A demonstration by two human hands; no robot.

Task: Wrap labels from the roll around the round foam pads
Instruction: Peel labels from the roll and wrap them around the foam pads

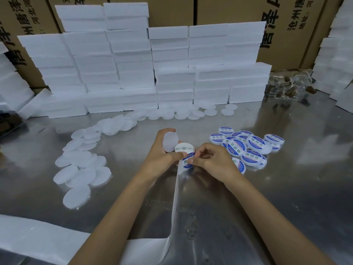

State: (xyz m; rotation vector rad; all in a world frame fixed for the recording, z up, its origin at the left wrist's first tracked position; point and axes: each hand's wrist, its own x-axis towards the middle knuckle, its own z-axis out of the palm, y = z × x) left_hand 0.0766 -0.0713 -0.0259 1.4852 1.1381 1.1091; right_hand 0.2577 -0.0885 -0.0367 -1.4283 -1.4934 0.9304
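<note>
My left hand (162,152) holds a plain white round foam pad (170,142) against its fingers, with the small white label roll (184,147) held at the thumb. My right hand (212,159) pinches a blue and white label (188,161) at the edge of the roll's backing strip (176,188), which trails down toward me. Several bare white foam pads (82,169) lie scattered at the left. At the right sits a pile of labelled pads (248,148) with blue labels.
The work surface is a shiny metal table (286,188). Stacks of white foam blocks (133,69) line the back, with cardboard boxes (286,25) behind. More foam stacks (340,64) stand at the right, clear plastic items (288,87) beside them. A white foam sheet (38,240) lies at the near left.
</note>
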